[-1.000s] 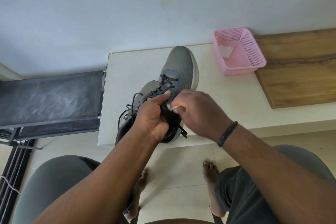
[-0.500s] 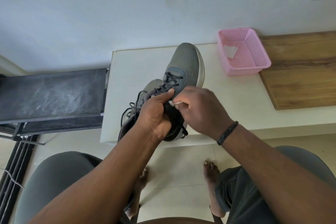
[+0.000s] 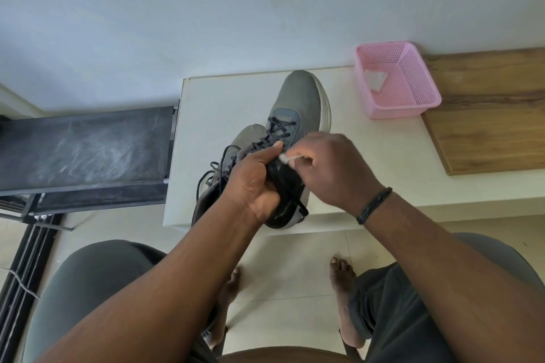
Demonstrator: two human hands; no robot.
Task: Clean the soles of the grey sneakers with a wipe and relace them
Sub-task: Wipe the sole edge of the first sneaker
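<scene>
Pale wall [image 3: 206,23], cream table [image 3: 368,156], wooden board [image 3: 486,127], tiled floor [image 3: 295,268].

The white desk [image 3: 368,156] stands against the wall. Two grey sneakers [image 3: 300,103] rest on it side by side near its left end, toes toward the wall. Right of the sneakers, by the wall, sits a pink basket [image 3: 413,109], just beside a wooden board [image 3: 486,132] lying farther right.

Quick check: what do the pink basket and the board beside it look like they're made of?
Pink basket: looks like moulded plastic, matt, its walls and floor perforated in a fine grid. Board: wood or a wood-look laminate, brown with a dark grain streak, smooth low sheen; which of the two, the view leaves open.
</scene>
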